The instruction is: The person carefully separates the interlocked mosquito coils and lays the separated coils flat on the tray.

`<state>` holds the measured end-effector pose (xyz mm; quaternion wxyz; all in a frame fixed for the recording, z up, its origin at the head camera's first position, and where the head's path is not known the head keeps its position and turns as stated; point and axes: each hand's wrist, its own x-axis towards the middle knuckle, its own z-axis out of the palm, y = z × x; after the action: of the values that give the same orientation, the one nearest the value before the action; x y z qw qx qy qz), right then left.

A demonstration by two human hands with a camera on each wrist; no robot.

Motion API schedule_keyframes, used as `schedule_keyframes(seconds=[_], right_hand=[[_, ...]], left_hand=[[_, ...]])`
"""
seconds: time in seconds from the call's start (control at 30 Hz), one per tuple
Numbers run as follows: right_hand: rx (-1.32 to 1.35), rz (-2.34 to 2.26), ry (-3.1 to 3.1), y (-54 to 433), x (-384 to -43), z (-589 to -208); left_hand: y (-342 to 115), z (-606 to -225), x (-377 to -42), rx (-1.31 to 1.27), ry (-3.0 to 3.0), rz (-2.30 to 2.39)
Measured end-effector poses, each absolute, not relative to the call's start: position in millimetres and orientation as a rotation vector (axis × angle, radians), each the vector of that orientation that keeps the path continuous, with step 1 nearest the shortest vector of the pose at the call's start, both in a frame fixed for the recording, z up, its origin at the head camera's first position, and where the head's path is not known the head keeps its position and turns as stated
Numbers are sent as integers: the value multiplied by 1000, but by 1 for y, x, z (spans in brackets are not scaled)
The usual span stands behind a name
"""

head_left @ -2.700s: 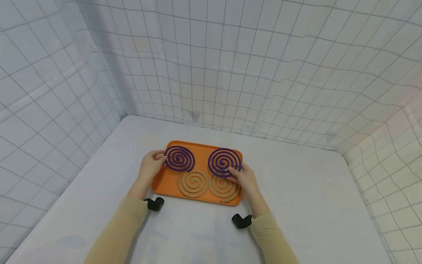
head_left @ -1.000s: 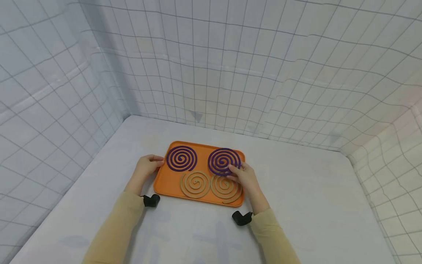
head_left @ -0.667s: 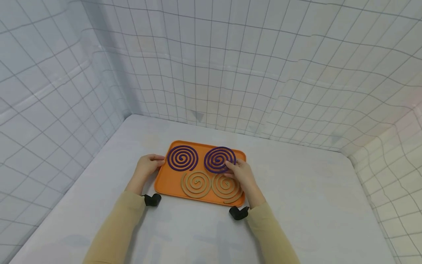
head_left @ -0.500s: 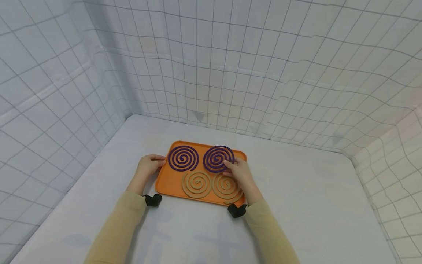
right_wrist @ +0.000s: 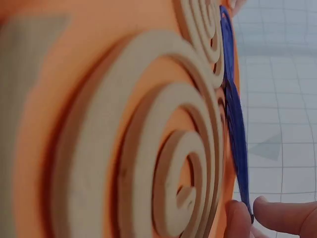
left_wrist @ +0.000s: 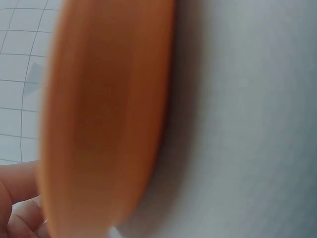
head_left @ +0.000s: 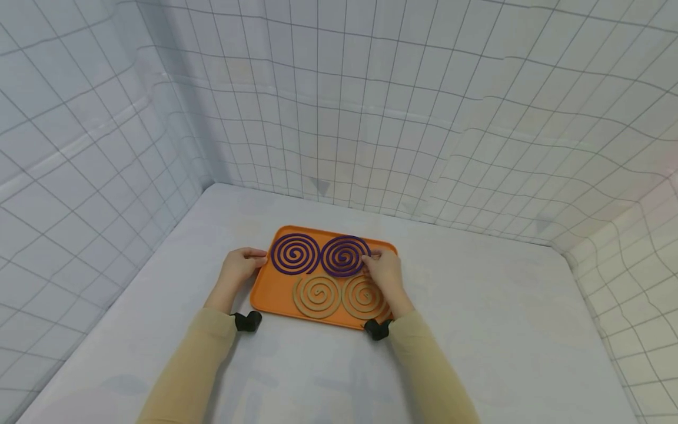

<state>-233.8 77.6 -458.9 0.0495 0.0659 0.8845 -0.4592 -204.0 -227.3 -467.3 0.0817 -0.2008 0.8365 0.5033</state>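
In the head view an orange tray (head_left: 272, 297) holds two purple spiral mosquito coils in its far row and two tan ones in the near row. My right hand (head_left: 388, 275) pinches the right purple coil (head_left: 344, 255) by its right edge; the right wrist view shows this coil (right_wrist: 238, 144) edge-on between thumb and finger. It sits close beside the left purple coil (head_left: 295, 254). The left tan coil (head_left: 318, 292) lies flat, and my right wrist partly covers the right tan coil (head_left: 365, 295). At the tray's left rim, my left hand (head_left: 236, 272) touches the edge with its fingertips.
The tray stands on a white table (head_left: 477, 318). White grid-patterned cloth walls (head_left: 339, 106) close off the back and both sides. A black wrist camera (head_left: 248, 321) sits on my left wrist and another black camera (head_left: 377, 330) on the right.
My left hand has let go of the left purple coil and touches the tray rim. My right hand has brought the right purple coil leftward, closer to the left one.
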Motion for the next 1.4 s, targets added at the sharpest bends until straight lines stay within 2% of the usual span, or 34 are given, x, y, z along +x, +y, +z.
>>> schedule_keyframes(seconds=[0.4,0.7,1.4], right_hand=[[171,-1320,2761,88,-240,-462],[236,-1502,2559,87,-244,-463],[188,-1221,2750,88,-240,-461]], left_hand=[[-227,-468,-204,-585,2510,1491],[-227,-465,-203,-578,2521,1486],[-224,-466,-203,-487,2726,1298]])
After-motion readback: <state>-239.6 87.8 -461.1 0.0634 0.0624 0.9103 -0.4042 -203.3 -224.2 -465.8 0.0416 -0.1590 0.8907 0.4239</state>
